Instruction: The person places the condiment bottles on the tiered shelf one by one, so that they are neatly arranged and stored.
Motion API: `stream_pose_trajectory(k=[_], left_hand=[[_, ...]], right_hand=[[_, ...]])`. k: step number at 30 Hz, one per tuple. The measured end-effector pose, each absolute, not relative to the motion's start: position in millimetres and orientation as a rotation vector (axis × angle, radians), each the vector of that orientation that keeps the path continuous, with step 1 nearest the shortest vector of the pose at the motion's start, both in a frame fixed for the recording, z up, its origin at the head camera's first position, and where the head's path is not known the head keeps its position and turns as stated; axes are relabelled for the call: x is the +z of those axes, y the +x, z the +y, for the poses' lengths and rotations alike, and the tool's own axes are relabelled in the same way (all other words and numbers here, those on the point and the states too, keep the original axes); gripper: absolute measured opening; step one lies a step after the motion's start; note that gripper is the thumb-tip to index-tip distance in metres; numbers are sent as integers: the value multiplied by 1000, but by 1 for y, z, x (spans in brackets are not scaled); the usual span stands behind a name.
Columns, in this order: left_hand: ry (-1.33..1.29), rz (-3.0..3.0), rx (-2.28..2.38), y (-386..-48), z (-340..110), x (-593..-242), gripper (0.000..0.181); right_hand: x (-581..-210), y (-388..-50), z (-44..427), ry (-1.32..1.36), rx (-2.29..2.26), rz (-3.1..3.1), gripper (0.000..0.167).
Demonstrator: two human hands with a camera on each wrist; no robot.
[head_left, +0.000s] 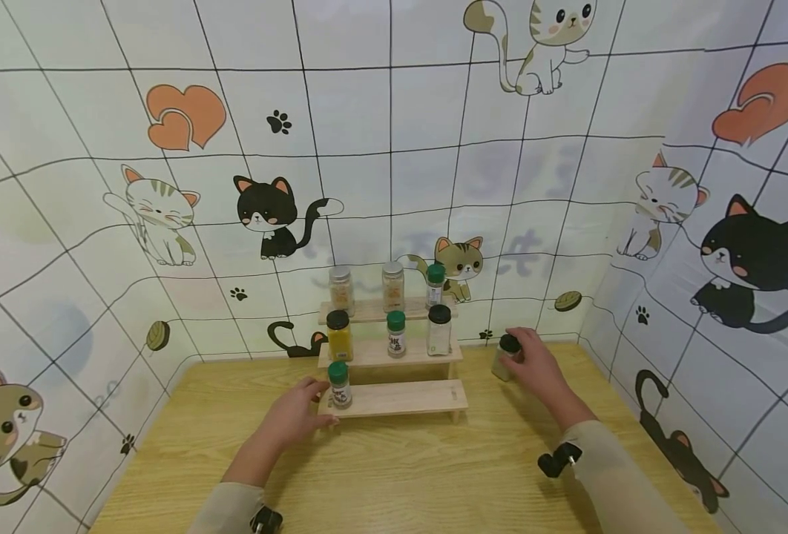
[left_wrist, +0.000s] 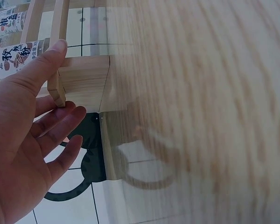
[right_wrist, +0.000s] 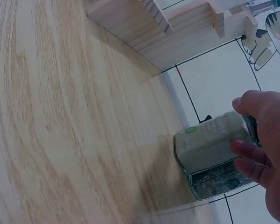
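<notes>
A three-step wooden spice rack [head_left: 394,400] stands on the table, and my left hand [head_left: 294,415] holds the left end of its lowest step. In the left wrist view the thumb [left_wrist: 51,58] lies on the step's edge, with the other fingers loosely bent below it. Beside that hand, a green-capped spice bottle [head_left: 340,389] stands on the lowest step. To the right of the rack, my right hand [head_left: 534,367] grips a black-lidded glass jar [head_left: 503,367] near its lid. The right wrist view shows the jar's pale label and dark flaky contents; its lid is mostly hidden by the hand.
The middle step carries a yellow jar [head_left: 339,341], a green-capped bottle [head_left: 396,337] and a black-lidded jar [head_left: 439,334]. On the top step are two silver-lidded jars [head_left: 392,288] and a green-capped bottle [head_left: 435,285]. A cat-print wall covering [head_left: 394,185] rises behind the table [head_left: 407,475].
</notes>
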State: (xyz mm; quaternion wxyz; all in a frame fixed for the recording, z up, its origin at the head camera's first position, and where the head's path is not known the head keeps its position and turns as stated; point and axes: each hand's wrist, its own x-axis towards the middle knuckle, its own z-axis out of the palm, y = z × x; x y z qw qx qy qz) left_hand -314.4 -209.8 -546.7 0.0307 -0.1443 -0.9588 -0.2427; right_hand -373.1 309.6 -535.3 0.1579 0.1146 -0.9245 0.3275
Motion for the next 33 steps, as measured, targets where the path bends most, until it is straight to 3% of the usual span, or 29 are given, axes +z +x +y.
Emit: stream_pose_trajectory(k=[22, 33], left_hand=[[-426, -2966, -781, -310, -210, -541, 71], [-423, -2970, -778, -310, -209, -540, 71]], right_hand=[[-563, -370, 304, 430, 926, -2477, 60], [-573, -364, 291, 300, 1198, -2437, 64]])
